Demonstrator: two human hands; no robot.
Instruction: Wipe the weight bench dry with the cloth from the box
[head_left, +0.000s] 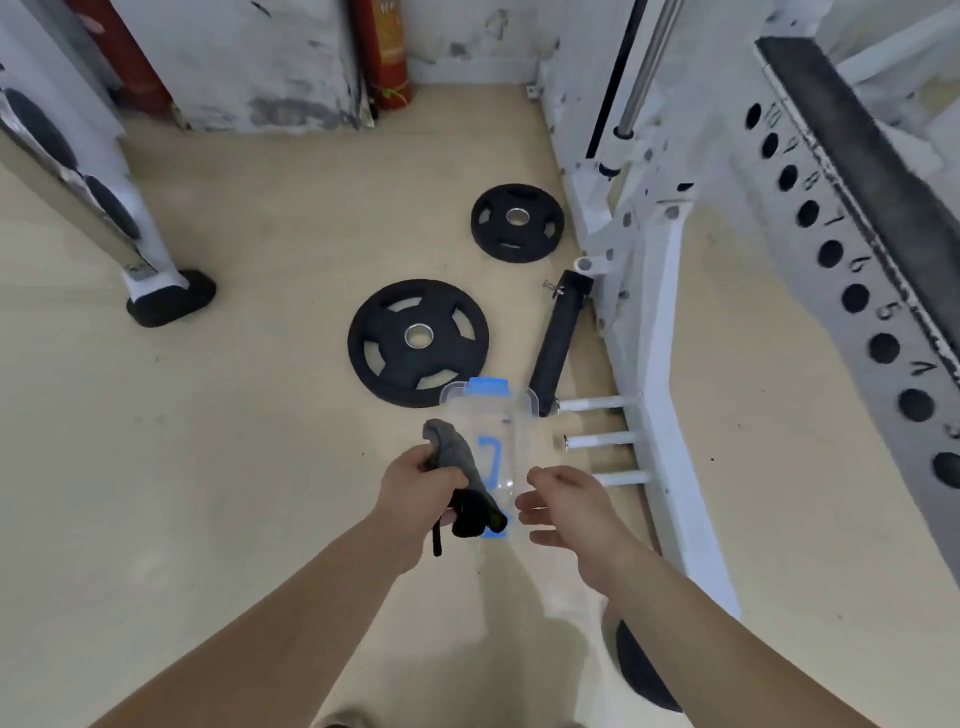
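Note:
A clear plastic box (501, 423) with blue clips stands on the floor in front of me, beside a white rack. My left hand (415, 491) is closed around a grey and black cloth (457, 452), held just above the box's left side; a black strap dangles from it. My right hand (563, 506) hovers at the box's right side with its fingers apart and nothing in it. The weight bench does not show in this view.
Two black weight plates lie on the beige floor, a large one (418, 343) touching the box's far end and a smaller one (517, 222) farther back. A black roller pad (561, 338) leans by the white rack (660, 322). A white machine leg (156, 291) stands left.

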